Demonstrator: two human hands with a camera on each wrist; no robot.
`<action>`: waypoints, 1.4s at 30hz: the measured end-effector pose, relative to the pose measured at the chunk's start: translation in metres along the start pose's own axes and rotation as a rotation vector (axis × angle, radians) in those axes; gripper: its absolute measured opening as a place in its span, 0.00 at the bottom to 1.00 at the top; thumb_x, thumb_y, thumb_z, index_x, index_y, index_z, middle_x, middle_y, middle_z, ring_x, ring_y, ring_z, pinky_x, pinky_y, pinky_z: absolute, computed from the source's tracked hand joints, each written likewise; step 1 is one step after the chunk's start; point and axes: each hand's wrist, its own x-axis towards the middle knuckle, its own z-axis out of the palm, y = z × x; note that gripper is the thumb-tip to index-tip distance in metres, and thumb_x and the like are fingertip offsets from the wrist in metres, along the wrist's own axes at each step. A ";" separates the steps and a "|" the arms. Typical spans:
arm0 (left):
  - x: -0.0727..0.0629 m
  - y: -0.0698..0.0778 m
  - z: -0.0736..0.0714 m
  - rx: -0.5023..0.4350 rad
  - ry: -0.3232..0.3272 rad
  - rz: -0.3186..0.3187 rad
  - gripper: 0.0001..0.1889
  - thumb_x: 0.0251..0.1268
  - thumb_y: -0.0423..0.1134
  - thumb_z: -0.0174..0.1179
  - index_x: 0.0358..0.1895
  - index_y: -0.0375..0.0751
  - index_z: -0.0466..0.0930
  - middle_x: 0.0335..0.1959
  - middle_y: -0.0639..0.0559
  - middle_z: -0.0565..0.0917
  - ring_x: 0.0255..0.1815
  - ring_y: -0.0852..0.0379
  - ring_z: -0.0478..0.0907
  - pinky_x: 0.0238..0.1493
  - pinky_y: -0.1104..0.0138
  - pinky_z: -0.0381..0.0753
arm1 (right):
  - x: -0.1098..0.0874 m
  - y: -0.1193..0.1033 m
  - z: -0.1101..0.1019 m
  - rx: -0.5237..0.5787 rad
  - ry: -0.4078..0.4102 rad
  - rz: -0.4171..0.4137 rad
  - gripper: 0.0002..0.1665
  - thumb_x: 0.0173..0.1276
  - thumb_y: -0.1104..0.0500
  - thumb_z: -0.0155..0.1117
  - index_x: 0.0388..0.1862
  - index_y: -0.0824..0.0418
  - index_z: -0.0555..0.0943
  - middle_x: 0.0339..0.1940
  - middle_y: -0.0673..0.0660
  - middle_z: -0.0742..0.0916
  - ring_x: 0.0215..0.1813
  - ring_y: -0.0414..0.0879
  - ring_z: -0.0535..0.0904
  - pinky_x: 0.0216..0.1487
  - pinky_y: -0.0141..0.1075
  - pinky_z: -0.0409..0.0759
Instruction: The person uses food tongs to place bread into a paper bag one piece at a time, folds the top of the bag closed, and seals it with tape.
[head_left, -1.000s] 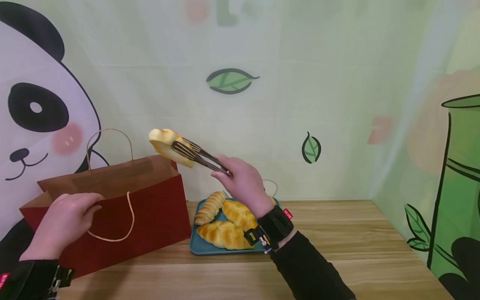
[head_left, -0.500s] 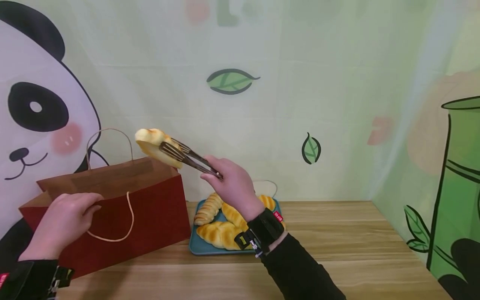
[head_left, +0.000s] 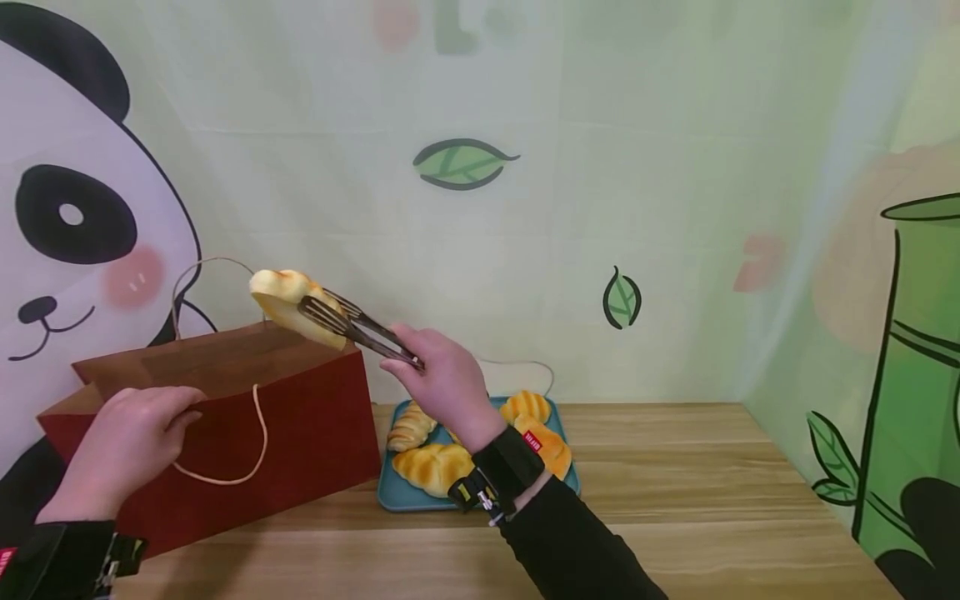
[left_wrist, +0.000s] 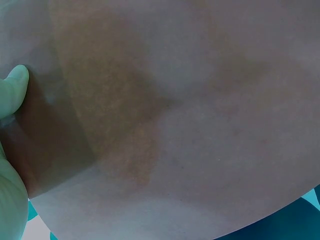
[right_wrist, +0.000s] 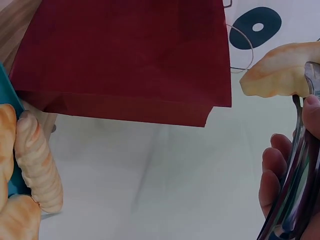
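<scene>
A dark red paper bag [head_left: 300,442] with a brown inside stands with its mouth spread at the left of the table. My left hand [head_left: 138,442] pinches its near rim, beside a cord handle [head_left: 262,433]. In the left wrist view the bag's paper fills most of the picture, with a thumb [left_wrist: 16,90] at the left edge. My right hand [head_left: 446,387] grips metal tongs [head_left: 367,332], whose slotted ends clasp a pale bread piece [head_left: 288,302] with a browned top. This bread overlaps the bag's far right corner in the head view; the right wrist view shows it beyond the bag's edge.
Right of the bag, a blue tray [head_left: 397,500] carries several golden breads, among them a spiral roll [right_wrist: 40,165] and a braided bread [head_left: 431,468]. My right forearm passes over part of the tray. A printed cloth [head_left: 675,167] hangs behind the wooden table [head_left: 660,500].
My right hand has moved left and slightly down, carrying the tongs and bread over the bag's right end. More of the tray's right side shows. My left hand stays at the rim.
</scene>
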 end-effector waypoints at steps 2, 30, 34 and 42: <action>0.000 0.000 0.000 -0.003 0.000 0.001 0.14 0.42 0.18 0.73 0.36 0.31 0.84 0.26 0.38 0.85 0.27 0.40 0.80 0.40 0.39 0.77 | -0.001 -0.001 0.002 0.009 -0.001 0.002 0.21 0.71 0.50 0.65 0.61 0.53 0.79 0.35 0.51 0.83 0.33 0.42 0.73 0.29 0.30 0.70; 0.001 0.000 -0.001 0.004 0.012 0.017 0.14 0.41 0.18 0.73 0.35 0.31 0.84 0.25 0.40 0.85 0.26 0.42 0.80 0.37 0.41 0.78 | -0.002 0.000 0.028 -0.039 -0.024 0.021 0.19 0.71 0.47 0.64 0.58 0.51 0.78 0.35 0.49 0.83 0.33 0.40 0.73 0.27 0.26 0.69; 0.001 0.001 -0.001 0.006 0.020 0.025 0.14 0.41 0.18 0.73 0.34 0.31 0.83 0.25 0.40 0.85 0.26 0.42 0.80 0.36 0.41 0.78 | -0.001 -0.001 0.031 -0.055 -0.038 0.028 0.19 0.71 0.47 0.64 0.57 0.50 0.78 0.34 0.47 0.82 0.33 0.39 0.73 0.27 0.25 0.69; -0.001 0.000 0.000 0.020 0.046 0.045 0.14 0.40 0.19 0.73 0.34 0.30 0.83 0.25 0.40 0.85 0.25 0.43 0.80 0.35 0.45 0.77 | 0.000 -0.004 0.034 -0.081 -0.104 0.091 0.24 0.70 0.45 0.64 0.62 0.51 0.78 0.31 0.46 0.80 0.30 0.38 0.72 0.25 0.24 0.68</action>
